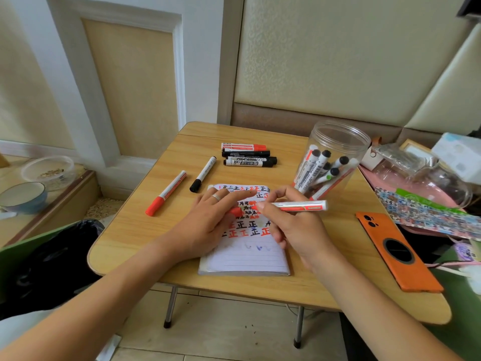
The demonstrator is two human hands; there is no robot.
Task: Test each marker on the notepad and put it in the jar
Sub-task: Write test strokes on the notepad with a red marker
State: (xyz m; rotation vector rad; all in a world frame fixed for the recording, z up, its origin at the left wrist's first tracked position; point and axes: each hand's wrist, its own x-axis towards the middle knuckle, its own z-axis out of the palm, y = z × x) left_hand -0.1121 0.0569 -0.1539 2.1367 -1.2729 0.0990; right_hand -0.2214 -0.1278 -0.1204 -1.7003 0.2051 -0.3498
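Held in the right hand (291,225), a red marker (299,205) is pinched near its writing end, with its barrel lying almost level and pointing right toward the jar. A red cap (235,211) is seen at the fingers of the left hand (208,220), which rests on the notepad (247,259) with fingers mostly straight; whether the cap is pinched or merely touched cannot be told. The marker's tip is hidden among the fingers, so it cannot be said whether it is capped. The page is crowded with red and black test marks in its upper part, and only the lower lines are left bare. If the marker is dropped into the jar uncapped, ink could be smeared on the others and the tip left to dry. A stroke made over old marks could be misread as a working pen. Farther out, a red marker (165,193) and a black marker (203,174) lie apart on the table (130,230), with a cluster of markers (247,154) beyond. The clear jar (335,157), tilted and already well filled, could be knocked over by a careless reach.
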